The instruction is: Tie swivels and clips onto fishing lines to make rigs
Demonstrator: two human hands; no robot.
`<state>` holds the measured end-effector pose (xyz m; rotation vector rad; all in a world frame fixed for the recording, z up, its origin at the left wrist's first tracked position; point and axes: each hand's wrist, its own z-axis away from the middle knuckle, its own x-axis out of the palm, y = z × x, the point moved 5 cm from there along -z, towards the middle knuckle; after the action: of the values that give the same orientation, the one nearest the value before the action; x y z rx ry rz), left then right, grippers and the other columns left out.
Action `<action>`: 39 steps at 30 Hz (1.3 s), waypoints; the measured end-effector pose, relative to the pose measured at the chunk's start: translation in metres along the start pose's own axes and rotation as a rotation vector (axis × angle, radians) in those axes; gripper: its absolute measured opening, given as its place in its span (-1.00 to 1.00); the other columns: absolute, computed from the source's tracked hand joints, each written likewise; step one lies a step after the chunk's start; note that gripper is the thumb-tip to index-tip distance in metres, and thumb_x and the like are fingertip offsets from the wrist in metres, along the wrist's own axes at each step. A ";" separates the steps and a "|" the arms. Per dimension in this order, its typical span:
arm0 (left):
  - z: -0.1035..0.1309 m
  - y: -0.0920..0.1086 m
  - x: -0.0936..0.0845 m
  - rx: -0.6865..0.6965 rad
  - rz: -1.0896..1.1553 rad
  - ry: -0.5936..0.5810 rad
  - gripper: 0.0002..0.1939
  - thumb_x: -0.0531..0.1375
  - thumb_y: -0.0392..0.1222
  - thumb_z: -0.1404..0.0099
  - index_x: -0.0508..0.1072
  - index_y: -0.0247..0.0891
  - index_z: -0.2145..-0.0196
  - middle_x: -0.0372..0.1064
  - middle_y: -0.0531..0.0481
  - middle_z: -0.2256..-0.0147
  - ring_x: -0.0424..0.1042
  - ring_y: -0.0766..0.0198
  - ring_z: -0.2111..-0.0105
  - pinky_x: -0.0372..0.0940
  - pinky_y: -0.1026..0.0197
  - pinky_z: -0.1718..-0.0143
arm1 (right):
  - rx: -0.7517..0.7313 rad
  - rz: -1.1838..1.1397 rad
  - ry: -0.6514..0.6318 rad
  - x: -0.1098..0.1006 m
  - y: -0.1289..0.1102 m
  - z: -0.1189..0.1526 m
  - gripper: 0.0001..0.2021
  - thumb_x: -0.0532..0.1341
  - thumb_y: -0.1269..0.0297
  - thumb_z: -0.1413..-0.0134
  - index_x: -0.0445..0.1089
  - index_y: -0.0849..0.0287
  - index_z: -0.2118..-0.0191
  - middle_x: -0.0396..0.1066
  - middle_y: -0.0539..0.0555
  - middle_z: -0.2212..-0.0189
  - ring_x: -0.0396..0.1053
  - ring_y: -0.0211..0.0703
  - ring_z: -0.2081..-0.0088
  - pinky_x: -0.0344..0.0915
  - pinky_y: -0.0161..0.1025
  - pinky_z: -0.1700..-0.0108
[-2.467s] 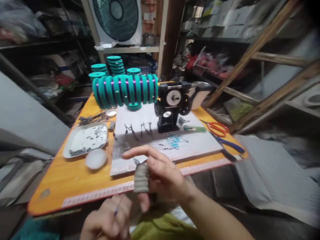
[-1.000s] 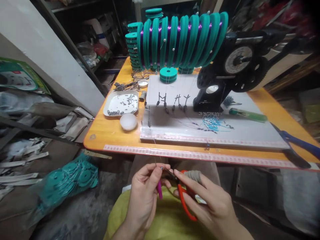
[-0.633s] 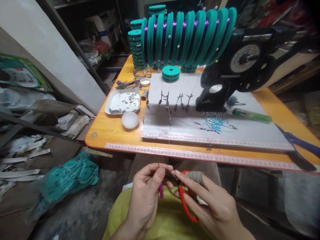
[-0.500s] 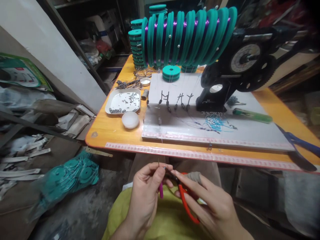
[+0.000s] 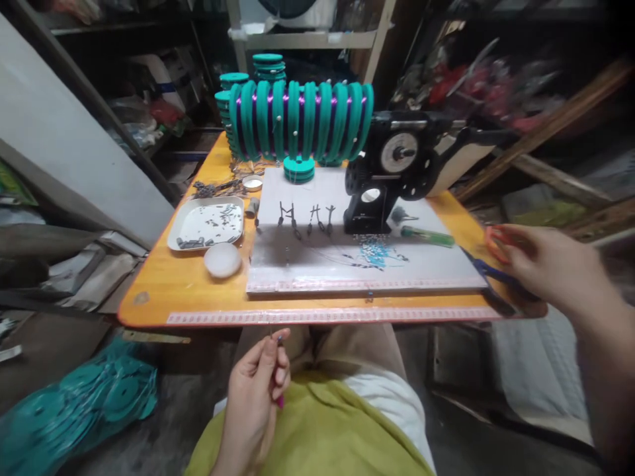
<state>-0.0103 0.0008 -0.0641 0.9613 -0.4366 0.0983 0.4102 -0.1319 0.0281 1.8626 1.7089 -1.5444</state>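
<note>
My left hand [image 5: 260, 370] is closed in a pinch above my lap, in front of the table edge. It holds a thin tool with a magenta handle [image 5: 280, 401], and a tiny bluish piece shows at the fingertips. Most of that tool is hidden by the fingers. My right hand [image 5: 550, 264] is stretched out over the table's right end, its fingers round red-handled pliers [image 5: 499, 243]. The pliers' jaws cannot be made out. Just beneath that hand lies a blue-handled cutting tool [image 5: 501, 277], partly covered by it.
A winding stand [image 5: 372, 198] carries a row of teal spools [image 5: 297, 122]. A white board [image 5: 307, 264] bears blue and white bits [image 5: 374, 252] and a green-handled tool [image 5: 426, 236]. Left stand a tray [image 5: 173, 235] and a small bowl [image 5: 222, 260]. A measuring tape [image 5: 317, 316] runs along the edge.
My right hand has moved from beside my left hand to the table's right end, carrying the red-handled pliers. My left hand stays pinched over my lap. The view has shifted.
</note>
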 end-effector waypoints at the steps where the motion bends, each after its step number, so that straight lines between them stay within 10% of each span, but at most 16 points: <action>1: 0.000 -0.002 -0.001 -0.009 -0.012 0.001 -0.48 0.47 0.13 0.02 0.59 -0.36 0.25 0.22 0.16 0.58 0.05 0.57 0.68 -0.07 0.46 0.71 | 0.003 0.066 0.013 -0.001 0.007 -0.008 -0.87 0.26 0.10 -0.06 0.46 -0.01 0.39 0.39 0.10 0.52 0.43 0.08 0.38 0.38 -0.04 0.34; 6: -0.004 -0.005 -0.011 0.010 -0.126 0.021 -0.40 0.39 0.25 -0.02 0.56 -0.37 0.22 0.13 0.22 0.69 -0.04 0.55 0.72 -0.15 0.43 0.71 | -0.067 0.219 0.056 0.012 -0.030 -0.007 -0.71 0.07 0.07 -0.23 0.51 -0.02 0.15 0.49 0.18 0.28 0.46 0.25 0.21 0.34 0.11 0.14; 11: -0.016 -0.009 -0.019 0.083 -0.353 -0.090 -0.36 0.24 0.42 -0.08 0.42 -0.32 0.53 0.06 0.19 0.78 -0.07 0.52 0.77 -0.17 0.37 0.68 | -0.470 0.083 0.193 0.034 -0.179 0.023 -0.62 0.17 0.30 -0.27 0.35 -0.13 -0.17 0.50 0.10 0.14 0.48 0.10 0.22 0.42 0.02 0.19; 17: -0.008 -0.010 -0.025 0.176 -0.486 -0.170 -0.29 0.17 0.48 -0.09 0.40 -0.30 0.69 0.06 0.08 0.77 0.03 0.42 0.75 -0.14 0.27 0.64 | -0.991 -0.170 -0.325 0.125 -0.311 0.047 -0.80 0.14 0.41 -0.31 0.46 0.23 0.04 0.49 0.19 0.25 0.40 0.00 0.17 0.44 -0.09 0.18; 23: 0.012 0.084 -0.068 0.868 -0.565 0.092 -0.84 0.26 -0.06 -0.29 0.55 -0.14 0.38 0.40 -0.02 0.48 0.36 0.21 0.46 0.24 0.23 0.36 | -1.023 0.017 -0.275 0.168 -0.304 0.077 -0.62 0.28 0.04 -0.22 0.49 0.32 0.09 0.49 0.22 0.20 0.39 0.11 0.11 0.47 -0.01 0.16; 28: -0.026 0.155 -0.081 1.138 -1.065 0.060 -0.89 0.24 -0.27 -0.27 0.54 -0.13 0.26 0.45 -0.08 0.27 0.43 0.06 0.17 0.28 0.07 0.04 | -0.911 -0.090 -0.069 0.172 -0.284 0.093 -0.81 0.15 0.32 -0.36 0.53 0.15 0.11 0.53 0.11 0.26 0.41 -0.01 -0.01 0.47 -0.07 0.03; 39: -0.063 0.167 -0.075 1.174 -1.368 -0.045 -0.80 0.16 -0.18 -0.36 0.61 -0.14 0.22 0.43 -0.12 0.16 0.41 0.07 0.08 0.30 -0.01 -0.01 | -0.628 -0.521 -0.024 0.150 -0.303 0.079 -0.83 0.21 0.49 -0.24 0.54 0.17 0.18 0.53 0.14 0.35 0.41 -0.03 0.24 0.46 -0.09 0.26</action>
<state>-0.1042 0.1560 0.0032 2.2275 0.3955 -1.0145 0.0908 0.0039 0.0270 1.1373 2.4256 -0.9519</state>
